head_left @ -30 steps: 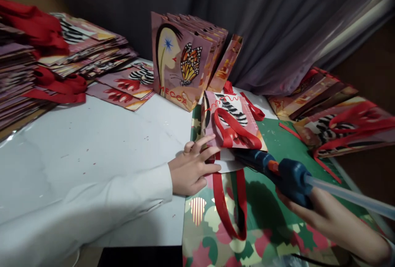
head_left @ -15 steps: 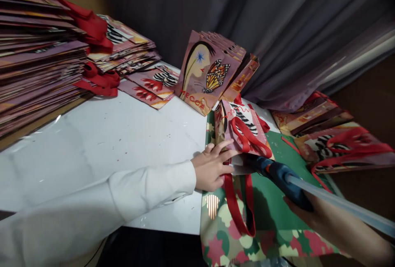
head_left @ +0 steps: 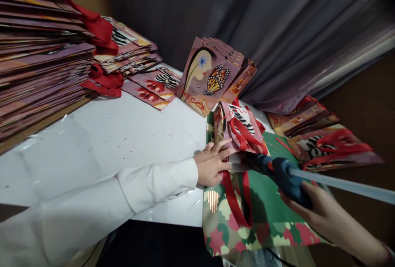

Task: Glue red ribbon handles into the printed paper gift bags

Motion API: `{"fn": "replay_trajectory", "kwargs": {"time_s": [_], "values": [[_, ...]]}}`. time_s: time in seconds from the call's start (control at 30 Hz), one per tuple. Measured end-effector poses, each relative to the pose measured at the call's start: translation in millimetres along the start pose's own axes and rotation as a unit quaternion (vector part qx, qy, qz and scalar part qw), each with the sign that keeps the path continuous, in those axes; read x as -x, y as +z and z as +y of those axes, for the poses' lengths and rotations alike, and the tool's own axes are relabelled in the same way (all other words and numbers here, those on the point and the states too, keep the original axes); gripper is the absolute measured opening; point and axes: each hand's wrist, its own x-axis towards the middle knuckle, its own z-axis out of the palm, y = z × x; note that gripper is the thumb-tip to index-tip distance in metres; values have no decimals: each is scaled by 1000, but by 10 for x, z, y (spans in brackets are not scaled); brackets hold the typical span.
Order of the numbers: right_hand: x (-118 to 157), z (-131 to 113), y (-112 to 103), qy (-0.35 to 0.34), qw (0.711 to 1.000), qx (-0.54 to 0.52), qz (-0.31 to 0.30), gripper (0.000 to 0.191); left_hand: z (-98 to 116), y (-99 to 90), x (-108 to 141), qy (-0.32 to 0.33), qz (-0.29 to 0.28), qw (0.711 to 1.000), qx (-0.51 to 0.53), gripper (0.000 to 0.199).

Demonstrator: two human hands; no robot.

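My left hand (head_left: 212,165) lies with fingers spread on the near edge of a small pink gift bag (head_left: 222,129) with red ribbon handles. My right hand (head_left: 322,207) is wrapped around a dark blue hot glue gun (head_left: 285,172); a long translucent glue stick (head_left: 342,182) juts from its back. The gun's nozzle points at the bag's opening near my left fingertips, and its tip is hidden. One red ribbon loop (head_left: 236,203) hangs toward me from the bag. Beneath lies a green patterned sheet (head_left: 265,207).
Tall stacks of flat bags (head_left: 40,61) stand at the left, with a lower pile (head_left: 135,51) behind. Several upright bags (head_left: 212,73) stand at the back, before a grey curtain (head_left: 185,8). More bags (head_left: 327,145) lie at the right. The table (head_left: 101,143) is white.
My right hand and the glue gun have shifted slightly, and more of the hand shows now. My left hand stays on the bag. The camera view has moved a little.
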Motion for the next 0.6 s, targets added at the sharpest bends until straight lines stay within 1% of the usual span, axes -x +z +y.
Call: {"fn": "replay_trajectory", "kwargs": {"time_s": [0.07, 0.2, 0.3, 0.37, 0.47, 0.53, 0.6], "values": [[135, 69, -7, 23, 999, -22, -14, 30, -10, -8, 9, 3, -4, 1000, 4, 35], [340, 296, 98, 57, 996, -66, 31, 31, -16, -39, 12, 1, -16, 1000, 6, 38], [381, 435, 211, 69, 991, -106, 48, 37, -18, -66, 10, 3, -24, 1000, 3, 41], [350, 483, 267, 78, 987, -132, 46, 38, -22, -85, 14, 3, -29, 1000, 0, 44], [222, 510, 318, 75, 981, -175, 15, 39, -30, -117, 24, 5, -44, 999, -8, 51], [101, 523, 347, 58, 976, -210, -13, 42, -32, -144, 30, 3, -58, 998, -17, 55], [-27, 542, 386, 21, 966, -254, -47, 45, -34, -174, 34, 1, -73, 997, -25, 57]]}}
